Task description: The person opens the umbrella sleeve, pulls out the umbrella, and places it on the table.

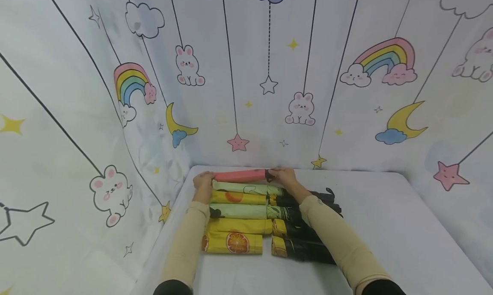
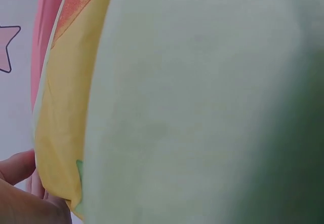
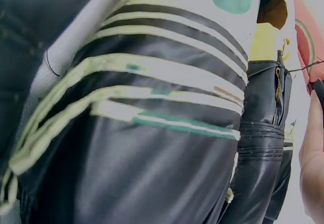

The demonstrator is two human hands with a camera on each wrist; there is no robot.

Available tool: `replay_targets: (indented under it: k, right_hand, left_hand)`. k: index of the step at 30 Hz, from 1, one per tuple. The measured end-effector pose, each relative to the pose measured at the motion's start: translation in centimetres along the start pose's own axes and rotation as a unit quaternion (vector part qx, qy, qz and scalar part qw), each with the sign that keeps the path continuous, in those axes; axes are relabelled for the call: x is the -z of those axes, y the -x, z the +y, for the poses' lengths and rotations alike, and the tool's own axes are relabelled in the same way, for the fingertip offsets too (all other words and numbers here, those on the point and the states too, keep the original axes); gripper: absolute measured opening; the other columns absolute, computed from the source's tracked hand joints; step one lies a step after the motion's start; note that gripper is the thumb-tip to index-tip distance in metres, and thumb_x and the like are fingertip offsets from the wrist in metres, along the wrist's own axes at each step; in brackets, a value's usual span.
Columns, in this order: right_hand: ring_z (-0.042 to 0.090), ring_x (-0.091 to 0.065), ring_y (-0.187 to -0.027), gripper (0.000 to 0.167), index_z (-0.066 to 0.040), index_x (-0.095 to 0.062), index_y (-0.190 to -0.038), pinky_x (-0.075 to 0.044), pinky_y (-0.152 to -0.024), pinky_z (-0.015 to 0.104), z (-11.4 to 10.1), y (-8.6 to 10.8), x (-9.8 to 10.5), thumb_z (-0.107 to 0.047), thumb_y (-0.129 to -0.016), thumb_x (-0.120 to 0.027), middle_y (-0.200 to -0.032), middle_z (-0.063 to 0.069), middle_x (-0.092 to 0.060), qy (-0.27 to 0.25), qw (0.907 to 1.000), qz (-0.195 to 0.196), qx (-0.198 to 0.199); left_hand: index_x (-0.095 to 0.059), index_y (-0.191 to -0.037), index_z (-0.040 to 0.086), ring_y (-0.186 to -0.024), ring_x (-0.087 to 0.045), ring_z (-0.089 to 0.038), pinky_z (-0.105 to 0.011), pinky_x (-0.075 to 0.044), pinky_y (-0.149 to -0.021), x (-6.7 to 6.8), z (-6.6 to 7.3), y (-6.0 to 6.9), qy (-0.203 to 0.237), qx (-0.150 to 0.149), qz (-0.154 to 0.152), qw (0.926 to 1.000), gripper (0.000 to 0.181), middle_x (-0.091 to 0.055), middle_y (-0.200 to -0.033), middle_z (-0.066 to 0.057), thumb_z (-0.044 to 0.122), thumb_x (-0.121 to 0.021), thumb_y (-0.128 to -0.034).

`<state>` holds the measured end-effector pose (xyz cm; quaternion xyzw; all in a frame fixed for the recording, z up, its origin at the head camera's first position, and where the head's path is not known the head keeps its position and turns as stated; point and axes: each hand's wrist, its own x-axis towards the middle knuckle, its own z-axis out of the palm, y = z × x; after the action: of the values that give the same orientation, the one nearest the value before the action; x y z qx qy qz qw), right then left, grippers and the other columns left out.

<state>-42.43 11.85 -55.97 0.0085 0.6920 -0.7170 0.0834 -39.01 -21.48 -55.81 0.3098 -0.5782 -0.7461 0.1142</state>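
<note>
At the far edge of the table, a long red fabric roll with a dark right end lies between my hands in the head view. My left hand pinches its left end. The right hand holds the dark end. Nearer to me comes a row of rolls: a light green one, a yellow one, a second green one and further yellow ones. Green and yellow material fills the left wrist view, with the left thumb at its edge. Whether the rolls are sleeves or something folded cannot be told.
To the right of the coloured rolls lie several black bundles, some with printed ends, partly hidden under my right forearm. A dark loop sticks out at the far bundle. The white table meets a printed cloth wall behind and at left.
</note>
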Motion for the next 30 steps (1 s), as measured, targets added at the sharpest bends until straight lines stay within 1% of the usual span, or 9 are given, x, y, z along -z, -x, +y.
replay_targets:
  k: [3,7,9,11,13,16,20,25,30]
  right_hand:
    - [0.036,-0.069,-0.114,0.053,0.008,-0.055,-0.141,-0.062,-0.096,0.042,0.0,0.1,0.1,-0.01,-0.096,-0.077,-0.141,0.028,-0.06,-0.015,0.9999,0.003,0.007]
    - [0.038,-0.067,-0.12,0.055,0.009,-0.054,-0.143,-0.062,-0.095,0.041,0.3,0.1,0.3,-0.009,-0.096,-0.077,-0.141,0.028,-0.06,-0.032,0.9994,0.011,0.005]
    - [0.039,-0.065,-0.123,0.057,0.007,-0.053,-0.144,-0.062,-0.095,0.041,0.4,0.2,0.5,-0.009,-0.096,-0.077,-0.142,0.027,-0.06,-0.035,0.9993,0.013,0.006]
    - [0.04,-0.062,-0.127,0.062,0.004,-0.048,-0.149,-0.062,-0.096,0.042,0.4,0.3,0.6,-0.008,-0.095,-0.077,-0.144,0.028,-0.057,-0.039,0.9991,0.01,0.014]
    - [0.042,-0.061,-0.128,0.063,0.003,-0.047,-0.149,-0.062,-0.096,0.042,0.4,0.3,0.7,-0.008,-0.095,-0.077,-0.145,0.029,-0.056,-0.038,0.9991,0.011,0.017]
    - [0.042,-0.063,-0.125,0.059,0.007,-0.051,-0.146,-0.062,-0.095,0.041,0.4,0.4,0.7,-0.009,-0.096,-0.077,-0.145,0.029,-0.057,-0.035,0.9992,0.012,0.012]
    - [0.038,-0.068,-0.118,0.051,0.012,-0.058,-0.138,-0.063,-0.093,0.038,0.2,0.4,0.9,-0.011,-0.096,-0.077,-0.142,0.029,-0.059,-0.03,0.9994,0.018,0.002]
    - [0.03,-0.072,-0.109,0.049,0.012,-0.06,-0.137,-0.061,-0.096,0.037,-0.3,0.3,1.2,-0.012,-0.097,-0.076,-0.141,0.03,-0.06,-0.026,0.9995,0.015,-0.002]
    - [0.025,-0.076,-0.099,0.048,0.011,-0.063,-0.135,-0.061,-0.096,0.037,-0.9,0.3,1.2,-0.015,-0.097,-0.077,-0.134,0.031,-0.063,-0.015,0.9997,0.019,-0.004]
  left_hand:
    - [-0.065,-0.133,-0.001,-0.117,-0.066,-0.026,-0.033,-0.061,-0.094,0.0,0.2,0.4,0.016,-0.012,-0.003,0.9998,0.039,-0.068,-0.133,-0.017,-0.005,-0.071,-0.0947]
    - [-0.062,-0.136,-0.004,-0.122,-0.065,-0.031,-0.038,-0.06,-0.099,-0.2,0.2,0.5,0.029,-0.015,0.002,0.9994,0.044,-0.066,-0.135,-0.022,-0.012,-0.068,-0.093]
    - [-0.062,-0.136,-0.004,-0.123,-0.064,-0.031,-0.039,-0.059,-0.1,-0.3,0.1,0.4,0.023,-0.011,0.005,0.9997,0.044,-0.066,-0.135,-0.021,-0.011,-0.069,-0.0926]
    - [-0.062,-0.137,-0.003,-0.124,-0.063,-0.031,-0.038,-0.059,-0.101,-0.4,-0.1,0.2,0.008,-0.01,0.005,0.9999,0.044,-0.066,-0.135,-0.021,-0.009,-0.069,-0.0935]
    - [-0.063,-0.136,-0.003,-0.125,-0.063,-0.03,-0.037,-0.058,-0.101,-0.4,-0.3,0.0,0.001,-0.009,0.007,0.9999,0.044,-0.067,-0.134,-0.02,-0.007,-0.071,-0.0935]
    - [-0.065,-0.135,-0.003,-0.125,-0.063,-0.03,-0.036,-0.058,-0.101,-0.5,-0.5,-0.2,-0.008,-0.015,0.013,0.9998,0.043,-0.069,-0.132,-0.019,-0.005,-0.074,-0.0925]
    - [-0.067,-0.132,-0.002,-0.122,-0.065,-0.029,-0.036,-0.059,-0.099,-0.6,-0.5,-0.3,-0.006,-0.02,0.018,0.9996,0.042,-0.071,-0.128,-0.018,-0.005,-0.076,-0.0903]
    - [-0.069,-0.128,0.002,-0.116,-0.068,-0.025,-0.034,-0.061,-0.093,-0.5,-0.4,-1.0,0.015,-0.008,0.021,0.9996,0.04,-0.073,-0.125,-0.015,-0.006,-0.076,-0.089]
    - [-0.067,-0.131,0.0,-0.116,-0.07,-0.024,-0.029,-0.063,-0.087,-0.5,-0.4,-1.8,0.033,0.006,0.019,0.9993,0.043,-0.072,-0.128,-0.016,-0.008,-0.075,-0.0898]
